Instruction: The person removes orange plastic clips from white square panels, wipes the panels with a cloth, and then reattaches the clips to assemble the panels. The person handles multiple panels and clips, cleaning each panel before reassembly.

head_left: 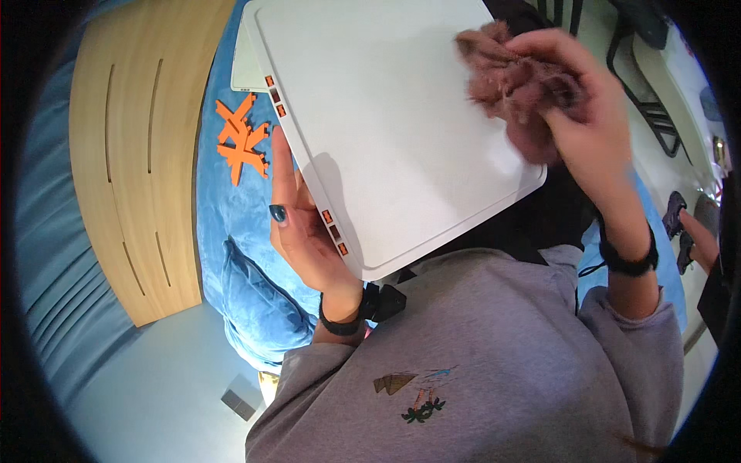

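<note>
**Brown cloth in hand at a white panel**

We look first for writing: tiny dark marks sit on the lower edge of a second white panel (248,62), too small for us to read. The grey sweatshirt (494,347) bears a small printed picture (421,393) with palm trees and brown peaked shapes.

The main white panel (394,154) lies tilted across the person's lap, between the two hands. We see a smooth, pale face with rounded corners, a shallow line inside the rim, and two groups of orange-and-dark slots along the left edge.

The right hand (593,135) clutches a crumpled brown cloth (521,89), both blurred, over the panel's right side; we cannot tell whether the cloth touches it. The left hand (305,239) is at the left edge, one finger stretched along it; the others are partly hidden, so we cannot tell whether they grip. Just beyond, orange pieces (245,143) lie heaped on a blue blanket (231,208).
</note>
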Motion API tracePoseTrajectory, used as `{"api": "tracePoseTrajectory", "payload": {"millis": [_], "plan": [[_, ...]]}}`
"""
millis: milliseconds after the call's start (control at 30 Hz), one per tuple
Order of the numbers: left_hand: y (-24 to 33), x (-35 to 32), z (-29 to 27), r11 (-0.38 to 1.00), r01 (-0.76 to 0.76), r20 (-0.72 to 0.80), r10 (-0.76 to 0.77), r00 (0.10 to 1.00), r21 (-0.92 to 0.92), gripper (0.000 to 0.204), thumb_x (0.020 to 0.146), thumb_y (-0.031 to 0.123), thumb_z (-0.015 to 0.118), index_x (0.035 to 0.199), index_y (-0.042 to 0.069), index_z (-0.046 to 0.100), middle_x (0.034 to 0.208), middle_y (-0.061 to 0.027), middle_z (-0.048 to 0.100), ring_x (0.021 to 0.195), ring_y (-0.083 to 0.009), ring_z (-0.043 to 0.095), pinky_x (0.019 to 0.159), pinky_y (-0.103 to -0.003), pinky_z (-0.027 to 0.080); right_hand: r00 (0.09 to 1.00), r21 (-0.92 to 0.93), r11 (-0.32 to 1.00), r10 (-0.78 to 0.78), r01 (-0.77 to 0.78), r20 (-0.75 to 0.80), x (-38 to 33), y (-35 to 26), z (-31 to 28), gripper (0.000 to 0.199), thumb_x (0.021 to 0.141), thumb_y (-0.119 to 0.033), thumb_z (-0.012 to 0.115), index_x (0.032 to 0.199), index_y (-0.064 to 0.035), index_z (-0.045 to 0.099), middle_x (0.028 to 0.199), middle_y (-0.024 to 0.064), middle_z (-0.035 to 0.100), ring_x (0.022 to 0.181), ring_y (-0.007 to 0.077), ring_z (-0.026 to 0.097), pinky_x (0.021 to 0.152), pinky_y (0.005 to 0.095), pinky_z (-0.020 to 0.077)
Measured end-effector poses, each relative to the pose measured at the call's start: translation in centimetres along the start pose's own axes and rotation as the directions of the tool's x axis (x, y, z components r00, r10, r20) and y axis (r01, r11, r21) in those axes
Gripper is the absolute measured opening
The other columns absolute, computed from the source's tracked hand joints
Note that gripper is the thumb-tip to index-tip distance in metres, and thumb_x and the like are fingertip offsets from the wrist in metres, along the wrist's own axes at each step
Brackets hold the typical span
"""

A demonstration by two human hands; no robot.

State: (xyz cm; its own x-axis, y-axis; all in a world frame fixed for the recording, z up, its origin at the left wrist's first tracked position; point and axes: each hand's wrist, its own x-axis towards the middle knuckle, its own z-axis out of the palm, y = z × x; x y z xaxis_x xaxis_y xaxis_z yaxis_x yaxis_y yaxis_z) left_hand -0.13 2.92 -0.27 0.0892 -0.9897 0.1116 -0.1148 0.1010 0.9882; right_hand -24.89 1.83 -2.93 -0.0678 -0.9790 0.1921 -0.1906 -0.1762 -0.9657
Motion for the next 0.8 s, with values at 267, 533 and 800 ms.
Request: {"api": "tracePoseTrajectory", "payload": {"millis": [267, 533, 800], "plan": [[0.2, 0.1, 0.4, 1.0, -0.009, -0.067, 0.01, 0.998, 0.004, 0.068, 0.092, 0.043, 0.031, 0.138, -0.006, 0.028, 0.113, -0.0193, 0.059, 0.093, -0.016, 0.061, 0.074, -0.022, 0.047, 0.983, 0.021, 0.983, 0.181, -0.181, -0.015, 0.2, -1.3, 3.7, 0.027, 0.072, 0.003, 0.057, 0.098, 0.0021, 0.061, 0.1, 0.0104, 0.063, 0.089, 0.0172, 0.058, 0.081, 0.0271, 0.0448], [0.8, -0.4, 0.6, 0.997, 0.063, -0.061, -0.065, 0.996, -0.038, 0.071, 0.092, 0.047, 0.032, 0.138, -0.006, 0.027, 0.109, -0.0194, 0.06, 0.087, -0.0168, 0.062, 0.071, -0.022, 0.048, 0.996, -0.468, 0.883, 0.015, 0.026, 0.084, -8.0, -2.3, 8.1, 0.051, 0.071, -0.009, 0.066, 0.12, 0.0007, 0.054, 0.12, 0.0178, 0.048, 0.107, 0.0339, 0.044, 0.093, 0.0388, 0.0353], [1.2, -1.2, 0.8, 1.0, 0.022, -0.022, -0.022, 1.0, -0.023, 0.07, 0.093, 0.044, 0.033, 0.139, -0.008, 0.021, 0.115, -0.0198, 0.057, 0.091, -0.0195, 0.061, 0.079, -0.027, 0.049, 0.982, -0.381, 0.921, 0.002, -0.076, -0.191, -1.2, 0.2, 5.1, 0.04, 0.069, 0.008, 0.057, 0.106, -0.0047, 0.065, 0.096, 0.0125, 0.055, 0.079, 0.0198, 0.058, 0.068, 0.0234, 0.047]]}}
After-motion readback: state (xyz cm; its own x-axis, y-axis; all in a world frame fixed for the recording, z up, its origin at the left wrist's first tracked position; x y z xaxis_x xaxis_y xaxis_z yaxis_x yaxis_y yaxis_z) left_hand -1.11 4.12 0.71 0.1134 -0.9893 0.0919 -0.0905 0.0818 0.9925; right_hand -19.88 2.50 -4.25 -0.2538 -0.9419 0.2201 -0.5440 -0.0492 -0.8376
